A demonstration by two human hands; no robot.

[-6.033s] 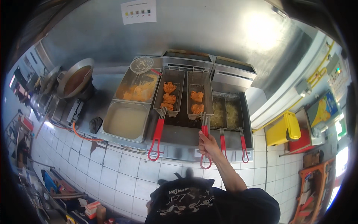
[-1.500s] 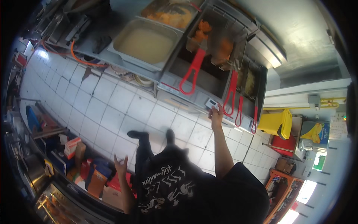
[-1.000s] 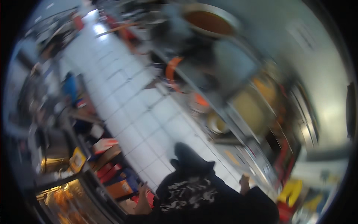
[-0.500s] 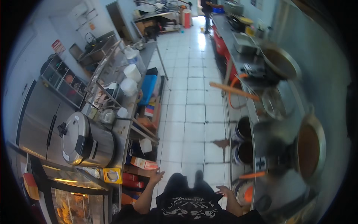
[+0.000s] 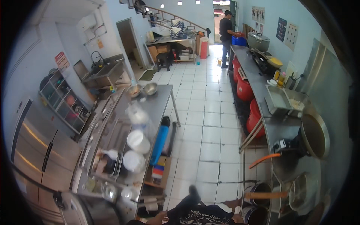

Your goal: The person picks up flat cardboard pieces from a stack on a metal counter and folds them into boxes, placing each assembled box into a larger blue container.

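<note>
We are standing in the aisle of a long kitchen, looking down the white tiled floor, and neither hand is working on anything. Our left hand and right hand are only just showing at the lower edge, one on each side of our dark shirt. They are apart and empty as far as we can see, but the edge cuts them off, so we cannot tell whether the fingers are spread or curled.

Nearest our right hand, a dark pot is sitting low under the right counter, with a second pot just beyond it. On that counter, a wooden handle and an orange handle are sticking out toward the aisle. A wire strainer and a big round pan are resting further in.

Nearest our left hand is the lower shelf of the left counter, and white bowls are sitting upside down on the counter's top.

We judge that we are moving between stations rather than handling anything. Any reach from here is going to call for a turn to one side and a bend for the low pots, keeping clear of the jutting handles.

Another person is working at the far end, well apart from us.
</note>
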